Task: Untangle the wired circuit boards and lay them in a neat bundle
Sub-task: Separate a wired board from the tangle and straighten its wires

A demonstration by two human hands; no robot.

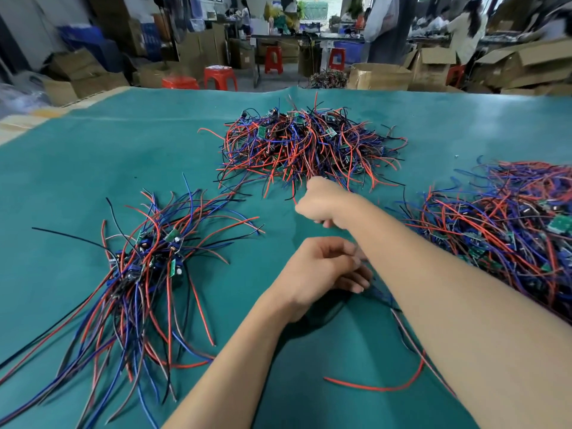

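Wired circuit boards lay in three heaps on the green mat (93, 156): a tangled pile (305, 144) at the far centre, a larger tangled mass (507, 230) at the right edge, and a partly aligned bundle (139, 274) at the near left, its boards clustered together and its leads fanned toward the viewer. The right hand (322, 205) reached across to the near fringe of the far pile with its fingers curled under; whether it had pinched a wire could not be told, since the fingertips were hidden. The left hand (322, 270) rested near the centre with its fingers curled round thin dark leads (a board may have sat beneath the palm, but none was visible). A loose red wire (383, 385) trailed under the right forearm. The chief risk was judged to be snagging: a pull on one lead from the far pile could drag several knotted neighbours along and scatter them. A sharp tug could also strain a solder joint. The right forearm, passing above the trailing wires, might sweep them out of place, and the left hand's leads might catch on them.
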